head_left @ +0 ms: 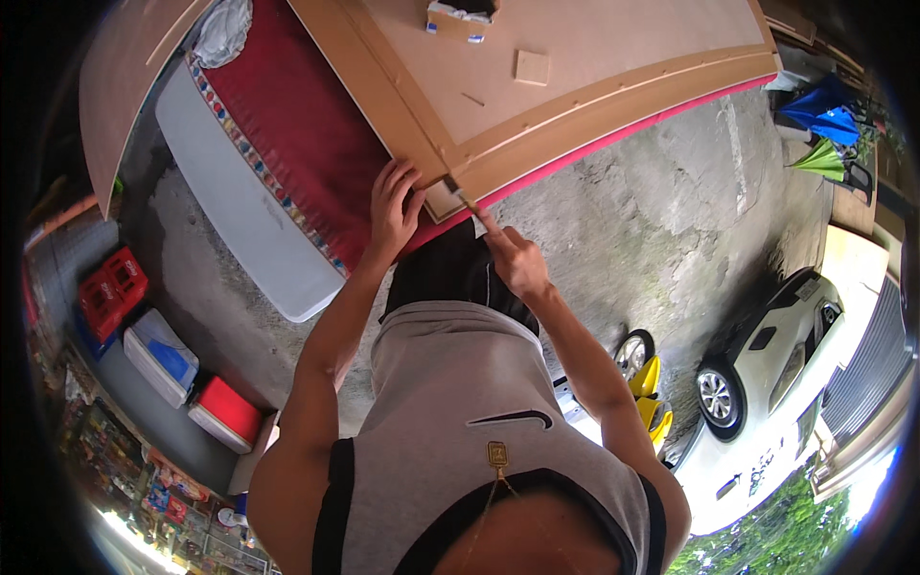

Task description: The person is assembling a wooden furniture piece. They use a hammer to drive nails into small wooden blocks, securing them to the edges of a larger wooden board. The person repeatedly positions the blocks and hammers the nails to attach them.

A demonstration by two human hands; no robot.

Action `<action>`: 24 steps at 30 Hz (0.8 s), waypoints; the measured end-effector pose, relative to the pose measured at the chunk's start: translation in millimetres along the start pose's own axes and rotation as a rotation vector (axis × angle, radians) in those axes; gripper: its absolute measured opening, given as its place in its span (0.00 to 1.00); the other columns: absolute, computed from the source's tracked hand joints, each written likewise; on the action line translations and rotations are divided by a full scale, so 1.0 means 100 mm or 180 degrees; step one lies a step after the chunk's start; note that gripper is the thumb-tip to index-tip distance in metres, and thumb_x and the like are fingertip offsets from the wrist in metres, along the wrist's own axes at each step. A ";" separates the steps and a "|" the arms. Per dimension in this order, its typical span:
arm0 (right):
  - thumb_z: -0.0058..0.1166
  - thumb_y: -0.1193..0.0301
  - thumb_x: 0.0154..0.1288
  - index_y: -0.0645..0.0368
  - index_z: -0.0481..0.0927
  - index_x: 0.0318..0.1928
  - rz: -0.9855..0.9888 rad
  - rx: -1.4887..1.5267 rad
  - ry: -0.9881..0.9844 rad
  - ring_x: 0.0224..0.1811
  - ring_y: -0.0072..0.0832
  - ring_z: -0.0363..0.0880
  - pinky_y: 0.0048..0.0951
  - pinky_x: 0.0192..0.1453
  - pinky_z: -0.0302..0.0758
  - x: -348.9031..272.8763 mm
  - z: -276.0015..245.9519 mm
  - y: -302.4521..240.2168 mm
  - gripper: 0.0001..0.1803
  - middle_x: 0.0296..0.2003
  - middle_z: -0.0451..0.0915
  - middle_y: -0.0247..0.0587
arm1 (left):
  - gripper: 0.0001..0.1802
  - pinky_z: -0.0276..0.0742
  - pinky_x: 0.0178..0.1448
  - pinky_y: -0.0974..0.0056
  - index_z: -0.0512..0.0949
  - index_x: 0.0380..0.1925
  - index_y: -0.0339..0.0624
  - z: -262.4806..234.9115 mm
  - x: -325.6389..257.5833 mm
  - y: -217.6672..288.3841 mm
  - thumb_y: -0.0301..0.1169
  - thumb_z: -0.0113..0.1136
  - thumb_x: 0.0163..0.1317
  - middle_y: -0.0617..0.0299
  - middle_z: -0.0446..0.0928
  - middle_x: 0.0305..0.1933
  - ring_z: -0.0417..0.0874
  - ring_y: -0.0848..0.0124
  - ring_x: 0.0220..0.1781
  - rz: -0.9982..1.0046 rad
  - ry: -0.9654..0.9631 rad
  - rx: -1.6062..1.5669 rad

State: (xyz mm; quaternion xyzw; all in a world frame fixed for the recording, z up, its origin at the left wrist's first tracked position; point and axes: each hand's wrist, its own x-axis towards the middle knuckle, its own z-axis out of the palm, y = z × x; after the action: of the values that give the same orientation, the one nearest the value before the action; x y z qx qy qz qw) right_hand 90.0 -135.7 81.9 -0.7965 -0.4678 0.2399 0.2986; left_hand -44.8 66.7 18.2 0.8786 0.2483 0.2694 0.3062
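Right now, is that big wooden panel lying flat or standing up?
Lying flat: the panel rests on the red-covered table, with a small box and wood square sitting on top.

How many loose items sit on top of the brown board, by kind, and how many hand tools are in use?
Small cardboard box on the board: 1
Small square wooden piece: 1
Thin loose sliver: 1
Hand tool, held in the right hand at the board's corner: 1
Total: 4
The left hand rests on the board's edge.
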 end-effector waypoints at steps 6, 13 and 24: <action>0.53 0.72 0.65 0.39 0.61 0.69 -0.0251 -0.0021 -0.0256 0.22 0.44 0.77 0.43 0.25 0.77 0.20 -0.32 0.20 0.33 0.24 0.75 0.46 | 0.17 0.67 0.58 0.51 0.77 0.48 0.41 -0.01 0.18 0.23 0.34 0.61 0.60 0.54 0.78 0.48 0.75 0.54 0.51 -0.0567 0.0371 0.0299; 0.52 0.73 0.67 0.59 0.74 0.59 0.0303 0.0311 0.0468 0.43 0.43 0.83 0.37 0.45 0.78 0.68 -1.04 0.55 0.20 0.42 0.82 0.53 | 0.16 0.70 0.52 0.53 0.79 0.43 0.46 0.36 0.98 0.40 0.32 0.66 0.53 0.58 0.79 0.42 0.78 0.55 0.45 -0.0323 0.0195 0.0370; 0.56 0.73 0.59 0.55 0.75 0.56 -0.0509 0.0203 0.0755 0.40 0.51 0.77 0.45 0.44 0.75 1.93 -1.62 2.04 0.22 0.42 0.76 0.54 | 0.16 0.68 0.56 0.51 0.80 0.43 0.49 0.99 2.05 0.63 0.34 0.66 0.51 0.59 0.75 0.50 0.74 0.54 0.54 -0.0242 0.1376 0.0803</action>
State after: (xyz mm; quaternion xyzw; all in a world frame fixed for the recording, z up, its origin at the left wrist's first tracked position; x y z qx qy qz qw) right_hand 406.4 -83.3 33.8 -0.7696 -0.4834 0.1344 0.3950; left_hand 184.5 106.7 60.0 0.8219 0.3725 0.4062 0.1439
